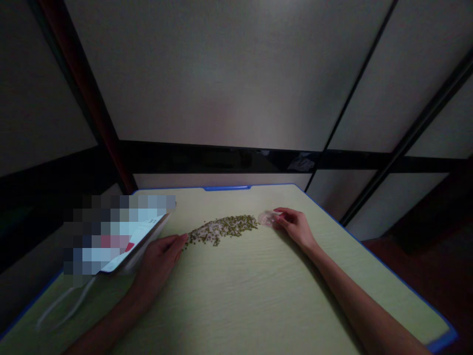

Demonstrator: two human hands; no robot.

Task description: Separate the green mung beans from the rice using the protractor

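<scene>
A long spread of small green beans [240, 224] mixed with white grains [218, 228] lies across the middle of the table. At its left end is my left hand [164, 251], fingertips pressed together among the outer beans; whatever is between them is too small to make out. To the right of the spread, my right hand [295, 224] grips a small clear plastic container [266, 218] by its right side. The container sits low at the table surface, close to the right end of the beans. Its contents are not clear.
The pale table [240, 305] has a blue edge and a blue handle piece [227, 188] at the far side. Left of my left hand lies a white bag or box [142, 231], partly pixelated, with a cord handle [70, 301]. Cabinet panels [221, 74] stand behind.
</scene>
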